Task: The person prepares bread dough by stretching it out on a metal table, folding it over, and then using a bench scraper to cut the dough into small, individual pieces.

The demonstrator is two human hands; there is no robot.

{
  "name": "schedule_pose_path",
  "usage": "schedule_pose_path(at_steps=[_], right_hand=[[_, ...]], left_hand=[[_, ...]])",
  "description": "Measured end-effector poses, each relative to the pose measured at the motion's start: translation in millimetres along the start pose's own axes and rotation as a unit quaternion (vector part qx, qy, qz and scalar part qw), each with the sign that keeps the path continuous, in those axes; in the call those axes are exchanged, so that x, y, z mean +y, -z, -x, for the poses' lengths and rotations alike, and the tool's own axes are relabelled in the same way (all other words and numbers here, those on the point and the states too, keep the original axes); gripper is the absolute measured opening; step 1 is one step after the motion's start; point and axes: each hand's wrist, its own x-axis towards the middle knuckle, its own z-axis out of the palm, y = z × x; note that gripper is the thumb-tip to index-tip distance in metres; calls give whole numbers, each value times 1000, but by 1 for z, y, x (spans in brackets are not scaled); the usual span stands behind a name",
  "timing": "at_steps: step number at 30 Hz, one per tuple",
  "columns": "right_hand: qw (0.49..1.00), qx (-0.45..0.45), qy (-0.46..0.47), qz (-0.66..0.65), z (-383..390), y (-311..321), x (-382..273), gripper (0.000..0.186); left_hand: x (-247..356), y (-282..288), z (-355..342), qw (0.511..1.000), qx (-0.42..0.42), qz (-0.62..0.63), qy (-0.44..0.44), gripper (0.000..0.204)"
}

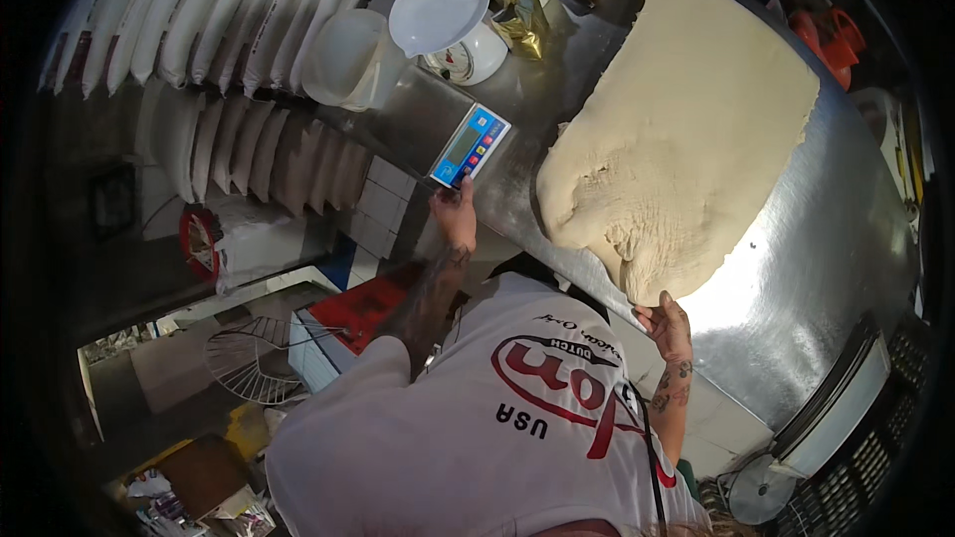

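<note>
A large pale sheet of dough (696, 109) covers much of the steel counter (776, 268), wrinkled and folded toward its near end. My right hand (665, 320) pinches the dough's near edge at the counter's rim. My left hand (454, 207) touches the front of the digital scale (472, 146) with a fingertip by its buttons, fingers apart. The scale has a steel pan and blue panel. Behind it stand a white dial scale with a bowl (438, 10) and a translucent plastic container (348, 58).
Stacked white sacks (199, 10) line the upper left. A gold bag (527, 25) lies at the counter's back; red plastic items (826, 45) sit beyond the dough. Below left are a red box (358, 308) and a wire rack (249, 358). A round metal disc (761, 487) is low right.
</note>
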Motion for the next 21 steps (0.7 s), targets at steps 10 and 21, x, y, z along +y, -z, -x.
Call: schedule_pose_path(at_steps=[10,21], right_hand=[[999,-20,8,-25,1,7,1,60],[999,-2,26,-36,9,-7,-4,52]], left_hand=[[16,-19,-10,988,-61,144,-15,74],[30,-20,2,995,-38,94,-10,72]])
